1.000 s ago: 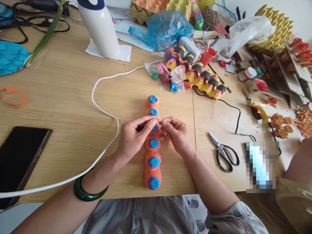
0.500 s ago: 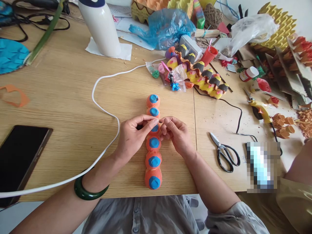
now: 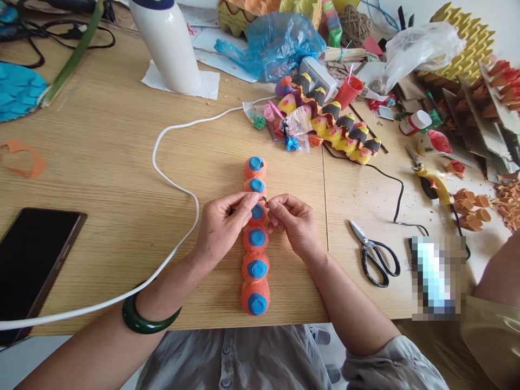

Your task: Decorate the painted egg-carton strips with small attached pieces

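A strip of orange, bump-shaped egg carton lies lengthwise before me, with a blue disc on each bump. The disc at the far end bears a small black spot. Over the strip, my left hand pinches with thumb and forefinger, and something dark shows partly inside its curled fingers. My right hand is closed in a pinch facing it. Between the fingertips is a tiny dark piece, too small to name; both hands seem to touch it.
Black-handled scissors lie at right, near a yellow glue gun. A white cable curves past my left arm beside a phone. Behind stand a white bottle and a painted carton caterpillar. Another person's arm is at right.
My fingertips have drawn slightly apart, with the left thumb shifting left. The tiny dark piece now shows between them. The strip has stayed put.
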A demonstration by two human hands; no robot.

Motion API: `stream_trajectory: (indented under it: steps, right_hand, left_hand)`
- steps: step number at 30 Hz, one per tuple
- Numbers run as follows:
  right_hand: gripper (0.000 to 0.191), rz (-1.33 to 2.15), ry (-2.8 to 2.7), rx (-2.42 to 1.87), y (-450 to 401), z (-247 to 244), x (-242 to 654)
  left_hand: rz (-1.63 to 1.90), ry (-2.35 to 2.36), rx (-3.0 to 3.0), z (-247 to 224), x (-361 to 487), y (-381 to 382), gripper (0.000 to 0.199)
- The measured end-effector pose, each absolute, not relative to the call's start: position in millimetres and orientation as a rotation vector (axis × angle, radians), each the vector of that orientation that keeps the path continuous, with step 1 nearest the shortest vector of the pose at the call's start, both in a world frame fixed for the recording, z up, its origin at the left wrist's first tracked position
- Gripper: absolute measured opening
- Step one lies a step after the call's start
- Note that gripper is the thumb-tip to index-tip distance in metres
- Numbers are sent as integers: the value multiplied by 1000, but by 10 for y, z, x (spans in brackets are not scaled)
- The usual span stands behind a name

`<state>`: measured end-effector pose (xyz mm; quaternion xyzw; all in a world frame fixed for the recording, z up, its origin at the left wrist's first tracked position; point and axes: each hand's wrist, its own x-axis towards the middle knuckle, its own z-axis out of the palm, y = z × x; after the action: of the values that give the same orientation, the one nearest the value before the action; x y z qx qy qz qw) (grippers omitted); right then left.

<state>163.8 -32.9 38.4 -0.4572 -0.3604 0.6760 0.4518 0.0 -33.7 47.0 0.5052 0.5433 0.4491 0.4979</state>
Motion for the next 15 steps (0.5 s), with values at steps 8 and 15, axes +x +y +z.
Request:
stream_trajectory:
  steps: [8, 15]
  right_hand:
    - [40, 1691, -872, -1117, -327, 369, 1638]
    - [42, 1689, -903, -1135, -317, 390, 1645]
  left_hand:
    - [1082, 1308, 1233, 475, -4, -341, 25]
    - [1130, 1386, 1554, 463, -10, -352, 21]
